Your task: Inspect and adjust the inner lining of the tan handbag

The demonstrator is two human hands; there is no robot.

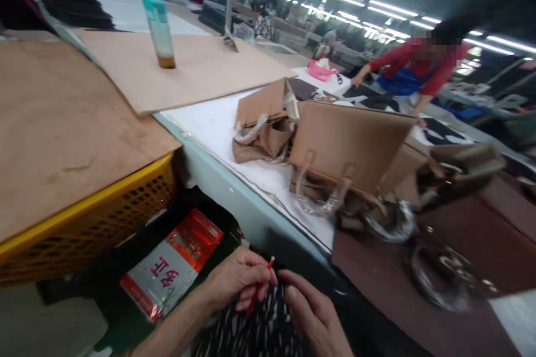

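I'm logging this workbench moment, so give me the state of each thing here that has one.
Left hand: pinched shut on the red stick.
Right hand: fingers curled beside the stick's lower end, grip unclear.
Red stick: held tilted, tip up.
Tan handbags: lying on the table, handles wrapped in clear plastic.
Bottle: upright on the board, a little amber liquid at the bottom.
Yellow crate: covered by a board.

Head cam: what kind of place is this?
Likely a handbag factory floor. Unfinished tan handbags with wrapped handles lie on a long worktable, rows of strip lights run overhead, and another worker bends over a bench. The left hand holds a thin red tool.
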